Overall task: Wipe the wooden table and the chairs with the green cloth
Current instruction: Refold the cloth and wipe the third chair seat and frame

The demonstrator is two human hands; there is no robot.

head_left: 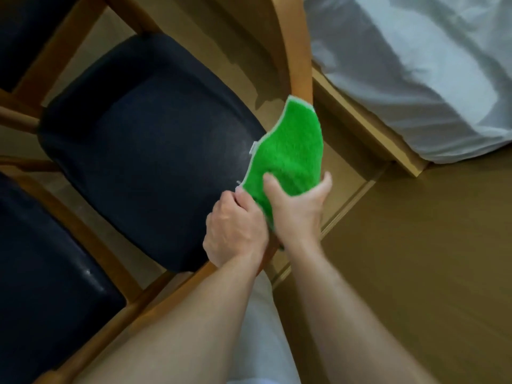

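Green cloth (288, 151), edged in white, hung just right of the frame's centre, draped over the curved wooden backrest (297, 65) of a chair as a person gripped it with both hands. The right hand (297, 209) was closed around the cloth's lower part, thumb pressed on the near face and fingers wrapped behind it, with the rail hidden under the fabric there. The left hand (235, 231), just beside and touching the right one, was curled shut, pinching the cloth's lower left edge against the rail. Both bare forearms reached in from the bottom of the frame.

The backrest curved from the hands up to the top centre of the frame. To its left lay the chair's dark padded seat (149, 151), filling the centre-left of the view. Parts of two more dark-seated wooden chairs showed along the left edge, one (41, 286) at lower left and another (25, 31) at upper left. A brown floor (415, 273) spread across the right and lower right. A bed with rumpled white bedding (429, 65) on a light wooden frame occupied the upper right corner, just beside the backrest.
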